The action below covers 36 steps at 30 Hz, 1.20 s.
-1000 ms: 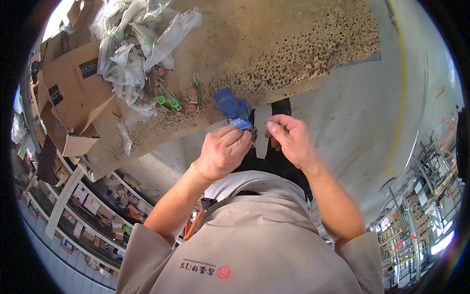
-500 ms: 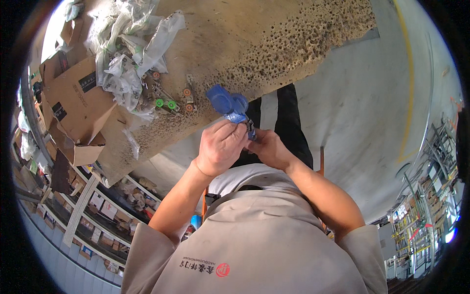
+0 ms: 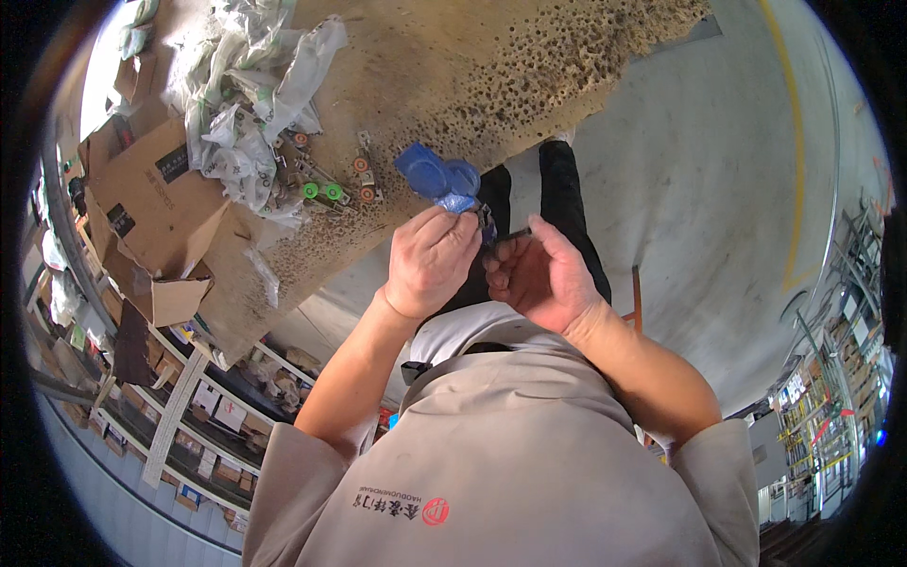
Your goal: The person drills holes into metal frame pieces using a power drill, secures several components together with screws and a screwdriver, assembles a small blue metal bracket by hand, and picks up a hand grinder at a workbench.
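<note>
My left hand [image 3: 433, 257] is closed in a pinch on a blue object [image 3: 425, 172] with a flat rounded end and a round part beside it. A crinkled, shiny blue section [image 3: 457, 202] meets my fingertips. Just past those fingers, a small dark metal piece [image 3: 487, 225] sticks out toward the right hand. My right hand [image 3: 553, 282] is turned partly palm up, fingers curled and thumb stretched out. Between its thumb and fingers lies a thin dark rod-like piece [image 3: 515, 234], its kind too small to tell.
Several roller fittings with green wheels [image 3: 323, 192] and orange wheels [image 3: 364, 180] lie on the pitted board tabletop [image 3: 453, 66]. Left of them are crumpled plastic bags [image 3: 241, 142] and an open cardboard box [image 3: 156, 208]. Stocked shelving [image 3: 203, 416] stands at lower left.
My right hand has opened out from its close grip beside the left, thumb now raised and palm more visible. The left hand keeps its hold on the blue object.
</note>
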{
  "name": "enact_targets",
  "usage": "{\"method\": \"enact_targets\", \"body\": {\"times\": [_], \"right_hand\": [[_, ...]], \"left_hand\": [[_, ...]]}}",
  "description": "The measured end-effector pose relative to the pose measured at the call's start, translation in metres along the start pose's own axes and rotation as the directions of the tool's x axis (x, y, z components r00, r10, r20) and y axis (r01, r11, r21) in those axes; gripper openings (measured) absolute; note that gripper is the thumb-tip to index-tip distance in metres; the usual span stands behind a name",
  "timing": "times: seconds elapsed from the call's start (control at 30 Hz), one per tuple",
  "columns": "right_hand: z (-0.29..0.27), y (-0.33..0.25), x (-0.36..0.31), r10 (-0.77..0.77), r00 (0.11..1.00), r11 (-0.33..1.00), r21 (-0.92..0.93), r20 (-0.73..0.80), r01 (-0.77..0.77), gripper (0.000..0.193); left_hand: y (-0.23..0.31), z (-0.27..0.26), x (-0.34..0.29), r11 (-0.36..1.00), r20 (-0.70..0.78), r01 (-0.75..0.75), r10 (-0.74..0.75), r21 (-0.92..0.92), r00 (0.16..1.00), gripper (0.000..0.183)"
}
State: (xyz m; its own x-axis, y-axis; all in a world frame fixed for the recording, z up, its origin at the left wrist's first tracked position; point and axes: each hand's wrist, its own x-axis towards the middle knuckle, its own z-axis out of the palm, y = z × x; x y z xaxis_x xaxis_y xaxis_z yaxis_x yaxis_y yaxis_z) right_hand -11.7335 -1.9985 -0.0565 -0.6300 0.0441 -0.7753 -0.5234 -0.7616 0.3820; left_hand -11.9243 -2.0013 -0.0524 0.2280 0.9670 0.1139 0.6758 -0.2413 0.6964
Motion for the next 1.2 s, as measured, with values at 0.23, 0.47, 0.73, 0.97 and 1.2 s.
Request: {"method": "enact_targets", "body": {"times": [0.23, 0.47, 0.73, 0.97, 1.2], "right_hand": [[-0.034, -0.005, 0.049, -0.315, 0.944, 0.841, -0.49, -0.098, 0.229, 0.034], [-0.048, 0.022, 0.067, -0.292, 0.947, 0.72, -0.62, 0.136, 0.311, 0.017], [-0.042, 0.033, 0.043, -0.234, 0.954, 0.879, -0.379, 0.186, 0.29, 0.041], [-0.037, 0.055, 0.047, -0.411, 0.901, 0.782, -0.452, 0.143, 0.429, 0.065], [-0.033, 0.058, 0.046, -0.246, 0.969, 0.957, -0.16, 0.002, 0.243, 0.065]], "left_hand": [[0.004, -0.003, 0.002, 1.0, 0.016, 0.0, 0.0, 0.014, 1.0, 0.025], [0.002, -0.002, 0.001, 1.0, -0.015, -0.006, 0.006, -0.016, 1.0, 0.022], [0.005, -0.005, 0.002, 0.999, 0.001, 0.021, -0.021, -0.025, 1.0, 0.021], [0.003, -0.001, 0.001, 0.999, -0.052, -0.003, 0.0, -0.052, 0.999, 0.022], [0.004, -0.001, 0.001, 0.998, -0.064, -0.012, 0.009, -0.055, 0.998, 0.023]]}}
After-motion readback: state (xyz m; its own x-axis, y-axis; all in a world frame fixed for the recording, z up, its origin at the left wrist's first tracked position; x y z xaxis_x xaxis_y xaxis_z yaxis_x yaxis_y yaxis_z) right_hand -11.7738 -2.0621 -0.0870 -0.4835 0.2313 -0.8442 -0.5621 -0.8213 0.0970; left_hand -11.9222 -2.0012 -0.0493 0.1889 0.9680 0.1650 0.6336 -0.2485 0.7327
